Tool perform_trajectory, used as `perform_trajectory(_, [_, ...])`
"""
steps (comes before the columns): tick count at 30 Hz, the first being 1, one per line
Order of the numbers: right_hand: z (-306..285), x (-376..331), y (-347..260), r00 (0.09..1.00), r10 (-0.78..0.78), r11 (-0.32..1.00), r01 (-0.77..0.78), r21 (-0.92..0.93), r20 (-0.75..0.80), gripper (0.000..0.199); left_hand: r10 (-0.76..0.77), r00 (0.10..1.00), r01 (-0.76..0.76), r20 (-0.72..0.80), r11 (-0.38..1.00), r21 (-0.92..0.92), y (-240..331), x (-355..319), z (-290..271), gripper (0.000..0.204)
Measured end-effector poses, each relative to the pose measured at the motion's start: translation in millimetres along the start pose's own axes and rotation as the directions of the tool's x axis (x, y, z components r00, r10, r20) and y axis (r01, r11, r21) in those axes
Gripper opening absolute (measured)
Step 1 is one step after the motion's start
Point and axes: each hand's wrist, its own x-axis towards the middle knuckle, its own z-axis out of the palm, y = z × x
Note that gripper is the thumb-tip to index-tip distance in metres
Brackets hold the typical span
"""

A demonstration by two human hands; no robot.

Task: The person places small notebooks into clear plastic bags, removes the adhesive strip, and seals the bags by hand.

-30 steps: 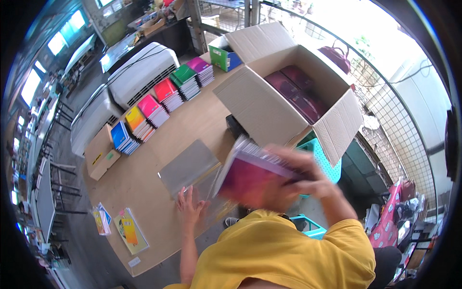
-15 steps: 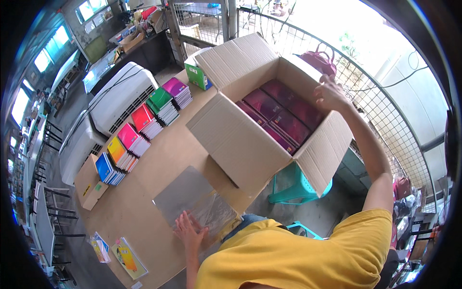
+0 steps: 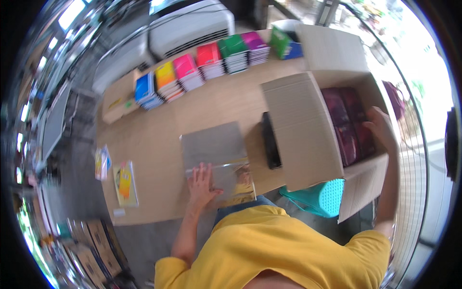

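My left hand (image 3: 203, 185) lies with fingers spread on a clear plastic sheet (image 3: 224, 185), which is over a grey sheet (image 3: 214, 139) near the table's front edge. At the right stands an open cardboard box (image 3: 301, 130) with its flaps out. Dark maroon, shiny packs or books (image 3: 344, 113) fill it in rows. My right hand (image 3: 381, 126) reaches in over the box's right wall, its fingers apart above or against the packs; nothing shows in it. Blur hides whether it touches them.
Stacks of coloured notebooks (image 3: 209, 55) run along the table's far edge, between a small carton (image 3: 118, 101) and a green box (image 3: 281, 43). A yellow booklet (image 3: 125, 183) lies at left. A teal stool (image 3: 325, 200) stands under the large box. A black object (image 3: 271, 139) rests beside the box.
My right hand has come down from above the box's right edge into its opening. My left hand stays on the plastic sheet. The whole view has turned.
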Motion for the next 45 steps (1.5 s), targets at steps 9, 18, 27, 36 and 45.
perform_trajectory(9, [94, -133, -298, 0.768, -0.627, 0.326, 0.101, 0.94, 0.135, 0.03, 0.17, 0.952, -0.186, -0.255, 0.982, -0.041, -20, -28, 76, 0.063])
perform_trajectory(18, [262, -123, -257, 0.471, -0.598, 0.778, 0.534, 0.33, 0.649, 0.069, 0.531, 0.644, -0.737, -0.551, 0.625, -0.258, -12, -82, -14, 0.054])
perform_trajectory(27, [277, -107, -326, 0.726, -0.442, 0.875, 0.479, 0.073, 0.527, 0.068, 0.445, 0.857, -0.486, -0.261, 0.866, -0.12, -65, -45, 9, 0.054])
perform_trajectory(36, [320, -181, -264, 0.695, -0.548, 0.784, 0.621, -0.003, 0.465, 0.091, 0.614, 0.757, -0.644, -0.223, 0.758, -0.101, -111, -85, 44, 0.056])
perform_trajectory(45, [329, -180, -239, 0.632, -0.587, 0.737, 0.676, 0.009, 0.506, 0.102, 0.656, 0.754, -0.649, 0.028, 0.751, -0.123, -165, -82, 25, 0.047])
